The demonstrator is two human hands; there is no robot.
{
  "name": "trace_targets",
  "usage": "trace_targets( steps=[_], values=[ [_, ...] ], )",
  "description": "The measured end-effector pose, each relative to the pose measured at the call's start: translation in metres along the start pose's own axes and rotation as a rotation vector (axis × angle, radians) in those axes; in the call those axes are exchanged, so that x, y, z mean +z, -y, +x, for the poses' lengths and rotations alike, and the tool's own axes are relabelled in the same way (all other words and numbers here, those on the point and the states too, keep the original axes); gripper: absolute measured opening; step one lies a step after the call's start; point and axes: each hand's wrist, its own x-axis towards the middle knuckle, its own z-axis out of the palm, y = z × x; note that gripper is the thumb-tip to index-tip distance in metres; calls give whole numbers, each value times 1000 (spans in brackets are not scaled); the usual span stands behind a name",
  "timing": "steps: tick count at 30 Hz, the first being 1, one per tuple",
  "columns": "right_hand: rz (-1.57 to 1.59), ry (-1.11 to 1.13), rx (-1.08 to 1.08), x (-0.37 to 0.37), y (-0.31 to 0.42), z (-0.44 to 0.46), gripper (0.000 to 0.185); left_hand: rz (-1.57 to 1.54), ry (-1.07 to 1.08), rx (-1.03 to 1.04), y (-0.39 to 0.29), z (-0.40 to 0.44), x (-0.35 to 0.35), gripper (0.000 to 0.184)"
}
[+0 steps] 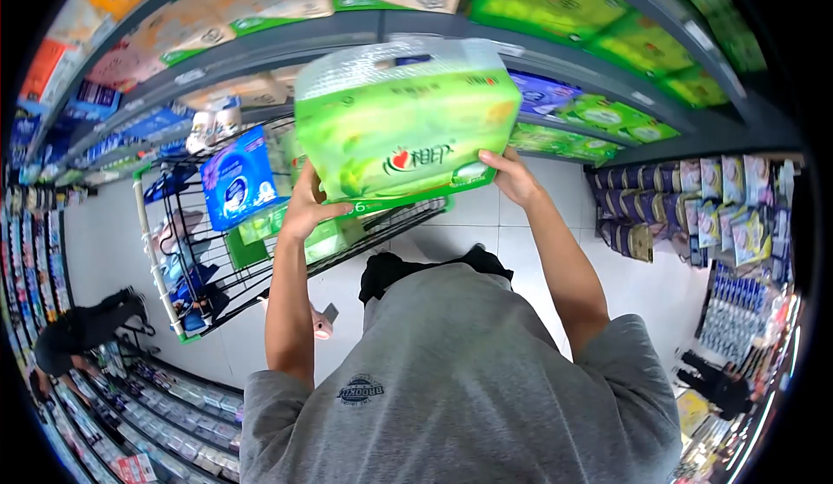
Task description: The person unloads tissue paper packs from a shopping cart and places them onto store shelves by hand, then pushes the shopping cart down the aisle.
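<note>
We record shelves (356,24) behind a wire cart (158,258), with a green pack (408,124) held up before the shelves, seemingly two-handed because it is broad. A blue pack (239,180) sits tilted in the cart, apparently propped by its neighbours. We find the left hand (305,206) and right hand (518,180) gripping the green pack's lower corners, thumbs in front, the other fingers partly hidden.

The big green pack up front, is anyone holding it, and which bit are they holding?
Yes, the green tissue pack: the left hand has its lower left corner, the right hand its lower right side.
</note>
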Motion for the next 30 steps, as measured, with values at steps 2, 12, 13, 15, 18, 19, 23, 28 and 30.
trace_targets(
  steps=[2, 12, 13, 15, 18, 19, 23, 28, 30],
  values=[
    [-85, -33, -60, -47, 13, -27, 73, 45, 44, 44, 8, 16, 58, 100],
    [131, -210, -172, -311, 52, -206, 64, -101, 290, 36, 26, 85, 381, 97],
    [161, -231, -203, -330, 51, -223, 63, -75, 323, 50, 24, 89, 407, 97],
    [179, -258, -274, -372, 58, -250, 62, -1, 406, 86, 27, 108, 456, 99],
    [291, -308, -327, -414, 58, -283, 62, 101, 472, 76, 16, 127, 520, 100],
    [306, -341, -347, -426, 61, -293, 63, 110, 508, 83, 11, 134, 540, 98],
    [342, -459, -422, -471, 86, -331, 65, 215, 689, 177, -13, 173, 620, 95],
    [198, -603, -642, -526, 183, -361, 68, 360, 751, 414, -64, 238, 717, 99],
    [91, -652, -737, -542, 241, -368, 69, 309, 752, 616, -99, 267, 751, 103]
  ],
)
